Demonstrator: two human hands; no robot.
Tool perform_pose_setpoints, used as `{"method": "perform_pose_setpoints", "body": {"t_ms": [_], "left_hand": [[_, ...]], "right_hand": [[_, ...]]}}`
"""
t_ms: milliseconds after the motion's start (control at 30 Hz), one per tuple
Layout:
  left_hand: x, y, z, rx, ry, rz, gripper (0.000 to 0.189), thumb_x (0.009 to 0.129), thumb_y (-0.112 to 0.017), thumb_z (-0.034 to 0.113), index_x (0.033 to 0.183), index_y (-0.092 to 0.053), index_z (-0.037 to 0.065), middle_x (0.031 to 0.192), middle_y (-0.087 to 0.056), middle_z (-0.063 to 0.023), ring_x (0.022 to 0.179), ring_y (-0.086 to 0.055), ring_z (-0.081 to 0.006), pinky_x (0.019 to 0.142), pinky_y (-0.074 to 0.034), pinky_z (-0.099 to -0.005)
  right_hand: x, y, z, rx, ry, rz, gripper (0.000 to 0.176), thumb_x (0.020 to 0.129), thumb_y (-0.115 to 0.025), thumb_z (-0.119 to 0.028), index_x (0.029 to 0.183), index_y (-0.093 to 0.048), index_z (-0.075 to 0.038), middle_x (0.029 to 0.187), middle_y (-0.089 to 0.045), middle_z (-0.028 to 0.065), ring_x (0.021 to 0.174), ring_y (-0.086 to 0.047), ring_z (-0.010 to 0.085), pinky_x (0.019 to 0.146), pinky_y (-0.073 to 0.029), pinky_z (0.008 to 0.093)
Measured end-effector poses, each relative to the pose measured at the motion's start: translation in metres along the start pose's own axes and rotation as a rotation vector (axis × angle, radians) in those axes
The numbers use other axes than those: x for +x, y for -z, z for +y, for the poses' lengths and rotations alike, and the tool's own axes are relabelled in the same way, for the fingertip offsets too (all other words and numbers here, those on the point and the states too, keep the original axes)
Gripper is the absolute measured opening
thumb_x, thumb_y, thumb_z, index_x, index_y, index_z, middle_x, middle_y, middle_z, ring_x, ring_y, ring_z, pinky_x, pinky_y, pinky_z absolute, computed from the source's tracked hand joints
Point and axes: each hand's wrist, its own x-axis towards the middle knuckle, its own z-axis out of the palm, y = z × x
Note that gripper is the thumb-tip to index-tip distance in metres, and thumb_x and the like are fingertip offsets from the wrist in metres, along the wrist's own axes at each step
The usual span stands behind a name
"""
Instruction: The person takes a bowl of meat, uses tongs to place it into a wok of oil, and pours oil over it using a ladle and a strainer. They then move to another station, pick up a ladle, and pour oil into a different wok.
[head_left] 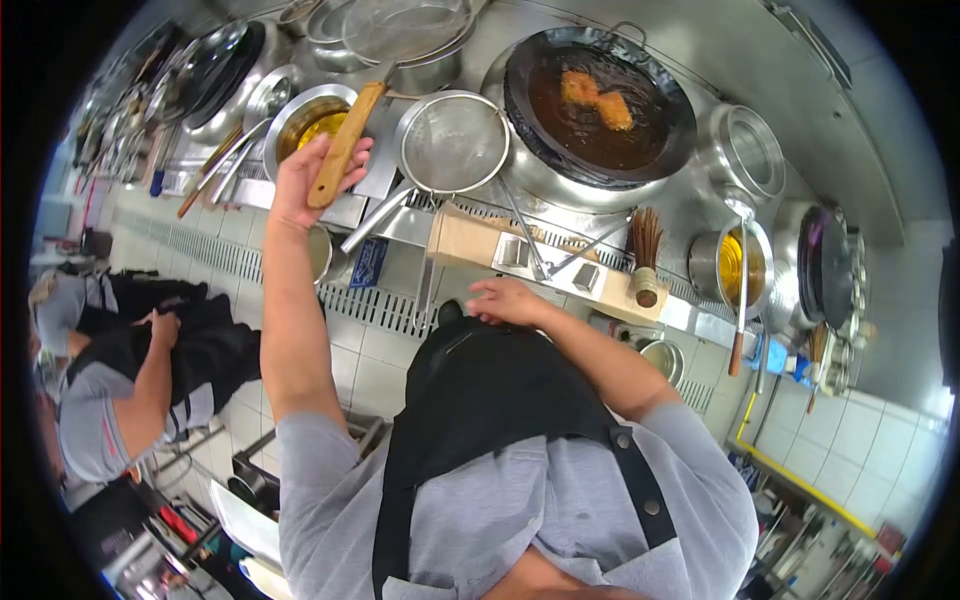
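Note:
My left hand [310, 180] is closed around the wooden handle of a skimmer [350, 140]. Its metal shank points up to a round, flat mesh [408, 28] over a metal pot, though the join is hard to make out. To the right, a black wok [670, 115] holds dark oil with two golden-brown fried pieces [597, 100] in it. My right hand [500, 302] rests before my black apron, holding nothing, fingers loosely apart. Between hand and wok sits a fine-mesh strainer [455, 143] with a metal handle.
A bowl of yellow oil [312, 115] stands behind my left hand. A bamboo brush [646, 255] lies at the counter edge. On the right are stacked metal bowls [748, 150] and an oil pot with a ladle [742, 290]. Another person [140, 380] in an apron is at left.

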Motion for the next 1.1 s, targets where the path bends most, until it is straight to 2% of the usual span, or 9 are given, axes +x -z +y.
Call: {"method": "perform_pose_setpoints", "body": {"t_ms": [133,300,400,467,700,833,900,967,1100], "left_hand": [[0.048,0.019,-0.019,-0.102,0.138,-0.09,0.034,0.098,-0.062,0.014,0.121,-0.057,-0.01,0.102,-0.066,-0.0145,0.067,-0.061,-0.0117,0.062,-0.055,-0.0212],[0.03,-0.006,-0.034,-0.085,-0.001,-0.023,0.031,0.091,-0.063,0.002,0.118,-0.053,-0.009,0.099,-0.062,-0.0127,0.074,-0.057,-0.0123,0.06,-0.051,-0.0251],[0.002,-0.003,-0.031,-0.024,-0.047,-0.045,0.039,0.09,-0.063,0.001,0.125,-0.05,-0.006,0.104,-0.06,-0.0128,0.075,-0.055,-0.0119,0.059,-0.049,-0.0251],[-0.017,-0.004,-0.029,0.011,-0.085,-0.062,0.046,0.088,-0.063,0.001,0.131,-0.048,-0.002,0.106,-0.059,-0.0117,0.073,-0.054,-0.0111,0.059,-0.049,-0.0239],[-0.061,0.004,-0.045,0.183,-0.086,-0.049,0.046,0.087,-0.061,0.001,0.131,-0.046,-0.001,0.103,-0.058,-0.0091,0.069,-0.054,-0.0108,0.055,-0.051,-0.0245],[-0.082,0.003,-0.067,0.119,0.003,-0.077,0.041,0.088,-0.06,-0.001,0.127,-0.047,0.001,0.101,-0.058,-0.009,0.068,-0.056,-0.0114,0.055,-0.053,-0.025],[-0.088,0.004,-0.076,0.126,0.012,-0.089,0.039,0.088,-0.06,-0.002,0.125,-0.047,0.001,0.1,-0.058,-0.0089,0.068,-0.057,-0.0116,0.055,-0.053,-0.0251],[-0.095,-0.002,-0.08,0.181,0.037,-0.1,0.042,0.088,-0.06,-0.002,0.128,-0.047,0.001,0.1,-0.059,-0.0085,0.067,-0.057,-0.0116,0.055,-0.053,-0.0252],[-0.102,-0.016,-0.078,0.288,0.044,-0.098,0.048,0.087,-0.061,0.0,0.133,-0.047,0.001,0.102,-0.058,-0.0091,0.067,-0.056,-0.0112,0.054,-0.052,-0.0246]], "right_hand": [[0.058,-0.034,0.002,0.07,-0.079,0.0,0.079,0.093,-0.075,-0.037,0.148,-0.039,0.006,0.108,-0.072,0.013,0.089,-0.068,0.0186,0.072,-0.059,0.0334],[0.062,-0.041,0.002,0.035,-0.052,0.137,0.077,0.091,-0.076,-0.04,0.144,-0.046,0.008,0.107,-0.073,0.0151,0.088,-0.07,0.0204,0.075,-0.059,0.0333],[0.019,-0.025,-0.015,-0.28,0.135,0.523,0.056,0.09,-0.076,-0.037,0.129,-0.063,0.0,0.096,-0.074,0.0119,0.085,-0.07,0.0186,0.077,-0.057,0.0347],[0.0,-0.013,0.002,-0.074,0.19,0.697,0.054,0.089,-0.076,-0.039,0.126,-0.065,-0.001,0.087,-0.072,0.0102,0.08,-0.069,0.0189,0.076,-0.056,0.0344],[-0.031,0.034,0.053,-0.533,-0.2,1.446,0.073,0.085,-0.079,-0.041,0.133,-0.052,0.006,0.086,-0.072,0.0172,0.089,-0.074,0.0275,0.081,-0.059,0.0399],[-0.014,0.035,0.018,0.226,-0.317,1.196,0.068,0.092,-0.071,-0.036,0.136,-0.044,0.009,0.097,-0.072,0.0241,0.086,-0.076,0.0288,0.073,-0.062,0.0461],[0.002,0.045,0.047,0.365,-0.183,1.179,0.053,0.095,-0.066,-0.029,0.129,-0.05,0.007,0.096,-0.071,0.0232,0.077,-0.074,0.0276,0.068,-0.063,0.0458],[-0.006,0.055,0.052,0.864,-0.026,0.85,0.037,0.095,-0.064,-0.022,0.118,-0.055,0.006,0.094,-0.07,0.0218,0.072,-0.071,0.0257,0.066,-0.062,0.0425],[-0.068,0.045,0.062,1.204,0.204,0.846,0.023,0.095,-0.06,-0.014,0.112,-0.058,0.002,0.103,-0.069,0.024,0.077,-0.07,0.0232,0.071,-0.062,0.0397]]}}
